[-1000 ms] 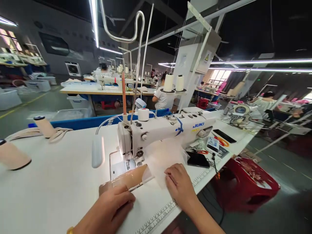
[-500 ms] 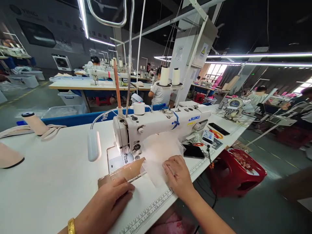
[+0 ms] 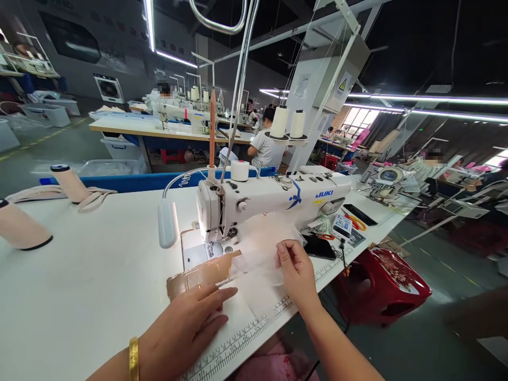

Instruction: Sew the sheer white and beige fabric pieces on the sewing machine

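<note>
While my right hand (image 3: pixel 297 272) has a thin, sheer white fabric (image 3: pixel 264 254) pinched thumb-to-finger, it could easily bunch on me.
The cloth lies on the smooth white tabletop (image 3: pixel 103 296), partly under the arm of the glossy white sewing machine (image 3: pixel 270 200). My left hand (image 3: pixel 194 320) is loosely spread, nothing in it, by the shiny tan strip (image 3: pixel 204 272); can't tell if they touch. I reckon that strip's edge might snag the cloth, and tugging one-sided could pucker it. Readable stuff: 13 and 14 on the black-printed ruler scale (image 3: pixel 245 337), blue JUKI on my machine, JUKI again on the white machine behind (image 3: pixel 196 125). The small yellow sticker (image 3: pixel 318 201) is too tiny to read.
</note>
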The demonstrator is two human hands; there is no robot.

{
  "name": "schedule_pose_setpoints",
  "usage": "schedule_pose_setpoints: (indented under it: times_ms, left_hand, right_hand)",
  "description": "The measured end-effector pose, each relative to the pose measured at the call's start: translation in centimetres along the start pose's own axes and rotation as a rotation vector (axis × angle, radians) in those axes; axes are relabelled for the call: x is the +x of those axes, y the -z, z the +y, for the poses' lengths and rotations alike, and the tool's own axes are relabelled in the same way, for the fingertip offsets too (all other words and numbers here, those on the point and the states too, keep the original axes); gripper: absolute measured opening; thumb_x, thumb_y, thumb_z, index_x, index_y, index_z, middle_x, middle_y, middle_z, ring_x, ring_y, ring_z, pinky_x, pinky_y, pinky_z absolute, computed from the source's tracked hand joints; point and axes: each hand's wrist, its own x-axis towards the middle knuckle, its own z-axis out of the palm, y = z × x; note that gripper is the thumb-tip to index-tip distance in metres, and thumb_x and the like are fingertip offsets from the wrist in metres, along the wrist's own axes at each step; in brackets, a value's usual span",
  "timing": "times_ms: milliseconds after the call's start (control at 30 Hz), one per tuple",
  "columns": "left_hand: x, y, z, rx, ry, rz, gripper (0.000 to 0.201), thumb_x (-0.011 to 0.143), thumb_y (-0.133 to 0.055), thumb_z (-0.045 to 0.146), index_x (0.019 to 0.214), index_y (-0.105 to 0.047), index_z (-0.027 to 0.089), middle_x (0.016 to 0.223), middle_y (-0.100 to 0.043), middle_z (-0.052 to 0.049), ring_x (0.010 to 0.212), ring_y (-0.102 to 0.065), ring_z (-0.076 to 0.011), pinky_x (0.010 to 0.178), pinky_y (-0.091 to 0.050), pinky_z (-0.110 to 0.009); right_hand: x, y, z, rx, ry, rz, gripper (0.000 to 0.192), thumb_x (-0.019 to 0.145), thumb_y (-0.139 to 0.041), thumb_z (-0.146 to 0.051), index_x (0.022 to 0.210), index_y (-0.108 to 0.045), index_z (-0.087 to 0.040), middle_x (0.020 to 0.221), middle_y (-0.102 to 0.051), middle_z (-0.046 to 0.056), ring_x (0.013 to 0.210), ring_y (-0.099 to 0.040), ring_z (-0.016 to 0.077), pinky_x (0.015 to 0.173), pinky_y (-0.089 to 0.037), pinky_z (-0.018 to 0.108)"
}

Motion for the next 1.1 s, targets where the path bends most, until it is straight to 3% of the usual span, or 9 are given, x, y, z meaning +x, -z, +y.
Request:
schedule_pose_setpoints:
  times_ms: [200,367,533,600,667,700,833,933,1100]
  left_hand:
    - [0.4,0.1,1.0,0.107,-0.007,-0.137,0.033,0.102,-0.046,0.027,0.119,-0.073,0.030,0.096,-0.068,-0.006,0.087,-0.066,-0.0251,0.077,-0.054,-0.036]
    - [0.7,0.8,0.9,0.072,0.073,-0.154,0.040,0.105,-0.036,0.026,0.108,-0.076,0.026,0.096,-0.065,-0.007,0.087,-0.064,-0.0231,0.077,-0.050,-0.037]
    - [0.5,1.0,0.4,0.040,0.091,-0.105,0.039,0.104,-0.038,0.024,0.097,-0.076,0.023,0.097,-0.065,-0.006,0.087,-0.062,-0.0214,0.077,-0.049,-0.036]
    - [0.5,0.9,0.3,0.035,0.077,-0.082,0.037,0.103,-0.039,0.023,0.092,-0.075,0.022,0.097,-0.065,-0.006,0.086,-0.062,-0.0205,0.076,-0.048,-0.034]
    - [0.5,0.8,0.2,0.043,0.064,-0.060,0.035,0.103,-0.041,0.022,0.088,-0.074,0.021,0.096,-0.065,-0.006,0.084,-0.061,-0.0198,0.075,-0.047,-0.034]
    - [0.5,0.7,0.1,0.052,0.056,-0.049,0.035,0.103,-0.042,0.021,0.087,-0.073,0.021,0.094,-0.065,-0.006,0.083,-0.061,-0.0198,0.074,-0.047,-0.033]
    - [0.4,0.8,-0.3,0.097,0.027,-0.008,0.034,0.103,-0.043,0.021,0.084,-0.072,0.020,0.087,-0.063,-0.006,0.080,-0.059,-0.0201,0.071,-0.044,-0.034]
    - [0.4,1.2,-0.7,0.118,0.023,0.025,0.032,0.101,-0.046,0.019,0.077,-0.068,0.019,0.086,-0.064,-0.005,0.079,-0.058,-0.0199,0.072,-0.044,-0.034]
    - [0.3,2.0,-1.1,0.114,0.028,0.074,0.031,0.097,-0.046,0.015,0.071,-0.063,0.018,0.087,-0.065,-0.005,0.080,-0.056,-0.0195,0.072,-0.045,-0.032]
  right_hand:
    - [3.7,0.0,1.5,0.115,-0.090,0.019,0.037,0.093,-0.062,-0.057,0.103,-0.066,-0.021,0.075,-0.065,0.001,0.059,-0.062,0.0152,0.057,-0.051,0.028]
    - [7.4,2.6,3.0,0.000,-0.044,0.172,0.043,0.092,-0.054,-0.053,0.117,-0.066,-0.020,0.114,-0.069,0.012,0.102,-0.068,0.0260,0.090,-0.055,0.045]
    - [5.0,5.5,2.4,-0.305,0.114,0.221,0.035,0.086,-0.064,-0.034,0.115,-0.073,-0.018,0.128,-0.060,0.017,0.132,-0.048,0.0369,0.116,-0.030,0.062]
    - [2.9,5.2,1.5,-0.538,0.319,0.267,0.031,0.093,-0.057,-0.030,0.116,-0.072,-0.017,0.122,-0.059,0.018,0.126,-0.051,0.0368,0.112,-0.034,0.061]
    - [0.8,3.6,0.4,-0.589,0.468,0.114,0.028,0.099,-0.053,-0.026,0.123,-0.068,-0.020,0.117,-0.061,0.015,0.116,-0.057,0.0321,0.104,-0.044,0.052]
    - [-0.2,2.5,-0.2,-0.539,0.482,-0.097,0.028,0.100,-0.053,-0.023,0.126,-0.065,-0.022,0.114,-0.063,0.013,0.111,-0.060,0.0287,0.099,-0.048,0.046]
    - [-2.1,-1.9,-1.8,-0.422,0.267,-0.658,0.013,0.096,-0.064,-0.021,0.108,-0.066,-0.023,0.098,-0.065,0.005,0.092,-0.062,0.0233,0.080,-0.050,0.035]
    - [-1.7,-3.0,-1.7,-0.357,0.083,-0.660,0.012,0.095,-0.062,-0.016,0.085,-0.060,-0.021,0.084,-0.061,0.000,0.080,-0.058,0.0185,0.073,-0.046,0.030]
    - [-1.2,-2.1,-0.9,-0.212,-0.055,-0.594,0.011,0.096,-0.058,-0.024,0.086,-0.060,-0.022,0.084,-0.060,-0.001,0.078,-0.056,0.0170,0.071,-0.044,0.028]
